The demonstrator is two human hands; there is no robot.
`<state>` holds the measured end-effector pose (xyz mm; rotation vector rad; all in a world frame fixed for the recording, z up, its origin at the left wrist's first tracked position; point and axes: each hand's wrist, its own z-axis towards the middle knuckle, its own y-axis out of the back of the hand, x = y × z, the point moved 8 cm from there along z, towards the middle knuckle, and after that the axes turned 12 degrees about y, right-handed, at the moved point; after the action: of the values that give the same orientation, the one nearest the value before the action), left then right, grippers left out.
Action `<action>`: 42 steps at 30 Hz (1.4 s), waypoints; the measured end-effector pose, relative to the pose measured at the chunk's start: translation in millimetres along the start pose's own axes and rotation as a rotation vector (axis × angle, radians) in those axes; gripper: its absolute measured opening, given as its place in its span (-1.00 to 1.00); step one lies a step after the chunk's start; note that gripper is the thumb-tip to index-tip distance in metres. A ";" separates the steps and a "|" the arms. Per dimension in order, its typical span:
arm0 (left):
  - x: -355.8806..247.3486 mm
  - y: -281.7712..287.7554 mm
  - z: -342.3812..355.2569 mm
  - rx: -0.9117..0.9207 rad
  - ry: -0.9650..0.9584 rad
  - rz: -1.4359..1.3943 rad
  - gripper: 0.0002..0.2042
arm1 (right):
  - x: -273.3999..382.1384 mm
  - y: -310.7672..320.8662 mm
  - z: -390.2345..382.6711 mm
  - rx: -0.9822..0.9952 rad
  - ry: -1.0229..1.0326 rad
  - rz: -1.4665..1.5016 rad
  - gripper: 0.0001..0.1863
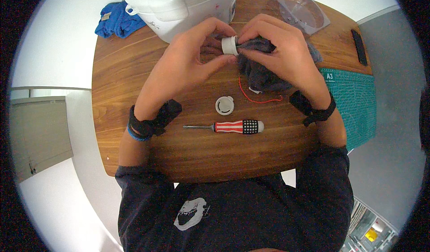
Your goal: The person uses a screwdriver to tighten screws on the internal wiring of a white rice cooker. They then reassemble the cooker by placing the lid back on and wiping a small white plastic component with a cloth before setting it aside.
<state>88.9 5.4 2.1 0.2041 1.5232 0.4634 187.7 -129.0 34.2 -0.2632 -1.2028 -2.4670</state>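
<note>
My left hand (190,57) grips a short white plastic cylinder (229,46) between thumb and fingers, above the far middle of the table. From the other side, my right hand (286,46) pinches a dark grey cloth (264,75) against the cylinder's right end. Most of that cloth hangs below the right hand onto the tabletop, hiding what lies under it. Nearer to me, a round white slotted cap (225,105) lies flat. Just below it rests a screwdriver (237,126) with a stars-and-stripes handle, its shaft pointing left. A thin red cord (253,99) curls out beside the cloth.
A large white lidded appliance (183,8) stands at the table's far edge, beside a crumpled blue cloth (117,22). Far right are a clear plastic container (304,12) and a slim black device (359,47). A green cutting mat (354,104) covers the wooden table's (197,155) right side.
</note>
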 end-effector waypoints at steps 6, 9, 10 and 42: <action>12.4 -0.2 3.2 -0.050 -0.016 -0.034 -0.66 | -7.4 11.3 -0.9 -0.054 -0.022 -0.148 -0.73; 14.6 2.4 4.3 -0.069 0.004 -0.018 -0.67 | -9.4 14.4 -0.6 -0.060 -0.044 -0.135 -0.76; 14.3 2.1 4.7 -0.062 0.010 0.019 -0.67 | -9.6 14.7 -0.9 -0.062 -0.048 -0.123 -0.77; 12.8 -1.9 4.2 -0.059 -0.009 0.026 -0.70 | -12.4 -2.3 -4.6 0.122 0.018 0.123 -0.76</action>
<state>93.1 9.6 -10.2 0.1796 1.4974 0.5268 197.9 -128.2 25.7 -0.2718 -1.2835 -2.2771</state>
